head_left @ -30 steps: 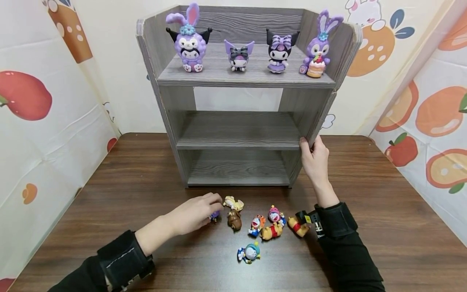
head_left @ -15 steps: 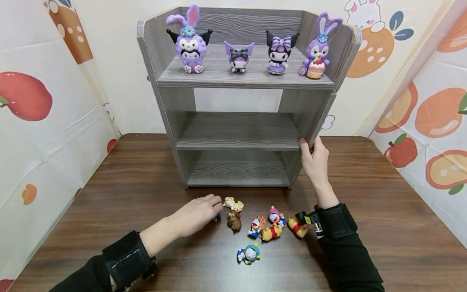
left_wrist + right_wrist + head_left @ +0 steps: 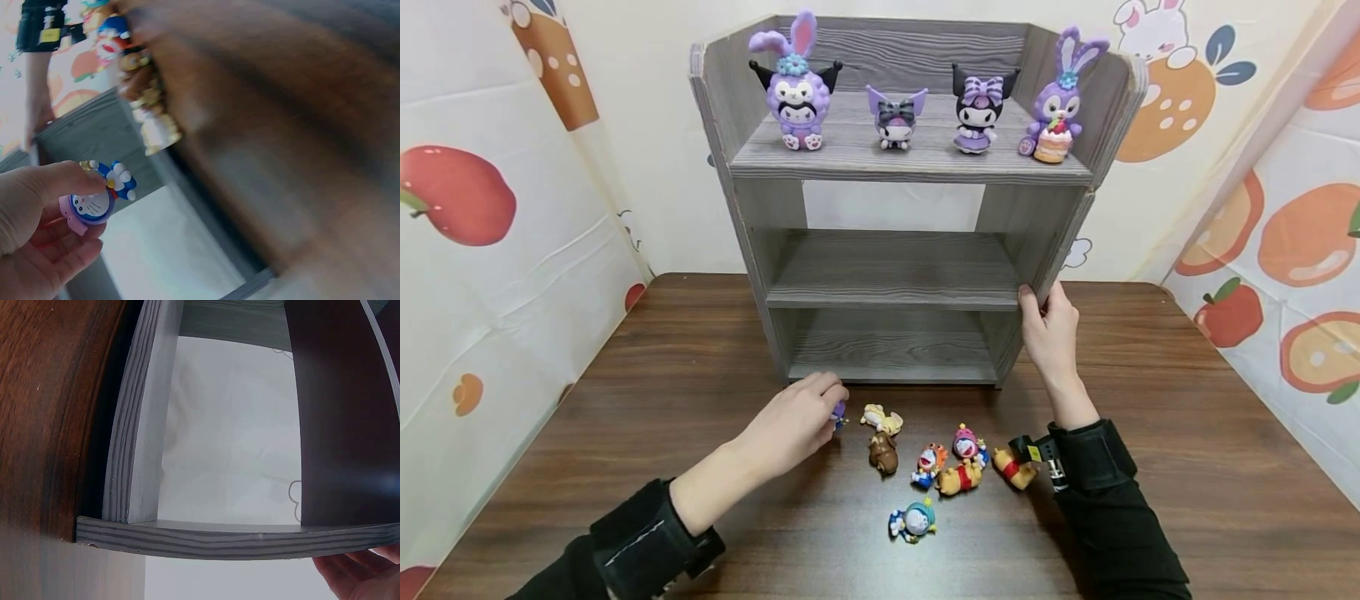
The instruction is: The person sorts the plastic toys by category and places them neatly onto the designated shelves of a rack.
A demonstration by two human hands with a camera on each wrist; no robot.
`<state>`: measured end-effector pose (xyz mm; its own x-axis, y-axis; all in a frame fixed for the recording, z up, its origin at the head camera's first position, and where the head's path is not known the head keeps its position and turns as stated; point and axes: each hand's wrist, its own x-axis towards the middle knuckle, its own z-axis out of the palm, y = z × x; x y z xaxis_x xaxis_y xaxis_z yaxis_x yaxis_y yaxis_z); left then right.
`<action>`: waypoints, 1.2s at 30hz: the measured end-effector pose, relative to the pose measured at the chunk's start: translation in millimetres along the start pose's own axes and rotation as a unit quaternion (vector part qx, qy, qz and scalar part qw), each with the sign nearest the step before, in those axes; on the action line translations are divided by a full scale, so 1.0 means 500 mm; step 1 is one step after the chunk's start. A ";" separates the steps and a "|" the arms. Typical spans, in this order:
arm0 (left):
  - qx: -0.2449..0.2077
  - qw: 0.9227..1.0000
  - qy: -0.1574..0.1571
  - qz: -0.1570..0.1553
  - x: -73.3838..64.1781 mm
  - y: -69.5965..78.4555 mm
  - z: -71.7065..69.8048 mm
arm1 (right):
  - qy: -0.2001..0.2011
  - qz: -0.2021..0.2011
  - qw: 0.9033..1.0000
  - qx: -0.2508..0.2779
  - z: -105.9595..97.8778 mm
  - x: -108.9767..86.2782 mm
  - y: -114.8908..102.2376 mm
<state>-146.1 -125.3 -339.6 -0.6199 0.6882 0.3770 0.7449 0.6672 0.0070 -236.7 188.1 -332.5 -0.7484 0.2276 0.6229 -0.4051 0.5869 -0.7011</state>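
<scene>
Between thumb and fingers my left hand (image 3: 793, 423) pinches a small Doraemon figurine (image 3: 94, 203), blue with a white face and a purple-pink part. In the head view that hand mostly covers it, just in front of the shelf's bottom edge. My right hand (image 3: 1051, 340) grips the right side panel of the grey wood-grain shelf (image 3: 891, 298), thumb at its front edge; the other fingers are largely hidden behind. On the table beside the left hand lie a cream figurine (image 3: 882, 418) and a brown figurine (image 3: 883, 453).
Purple figurines, including a bunny (image 3: 1054, 104), stand on the top shelf. Several small figurines lie on the brown table (image 3: 715, 367), among them a Winnie-the-Pooh (image 3: 959, 477) and a teal-hooded one (image 3: 914, 521). Fruit-print cloth hangs at both sides.
My left hand has lifted the Doraemon figurine and moved slightly away from me, toward the shelf. The right hand keeps its grip on the side panel.
</scene>
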 end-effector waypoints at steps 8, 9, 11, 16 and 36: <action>-0.017 0.996 0.082 -0.017 0.032 -0.008 -0.073 | 0.002 0.000 1.000 -0.002 -0.001 0.000 -0.002; -0.021 0.995 0.091 -0.019 0.037 -0.011 -0.082 | 0.002 -0.001 1.000 -0.003 -0.001 0.000 -0.002; -0.028 0.993 0.109 -0.025 0.047 -0.018 -0.100 | 0.003 -0.001 1.000 -0.005 -0.001 0.000 -0.002; -0.033 0.989 0.140 -0.042 0.073 -0.039 -0.135 | 0.003 -0.003 1.000 -0.006 -0.001 0.001 -0.001; 0.004 0.985 0.133 -0.113 0.149 -0.123 -0.142 | 0.006 -0.005 1.000 -0.004 0.002 0.002 0.004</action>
<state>-220.6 -135.4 -246.1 -0.6825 0.4243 0.5951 0.5933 0.7971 0.1122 -238.7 188.6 -333.7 -0.7376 0.2310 0.6345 -0.4084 0.5957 -0.6916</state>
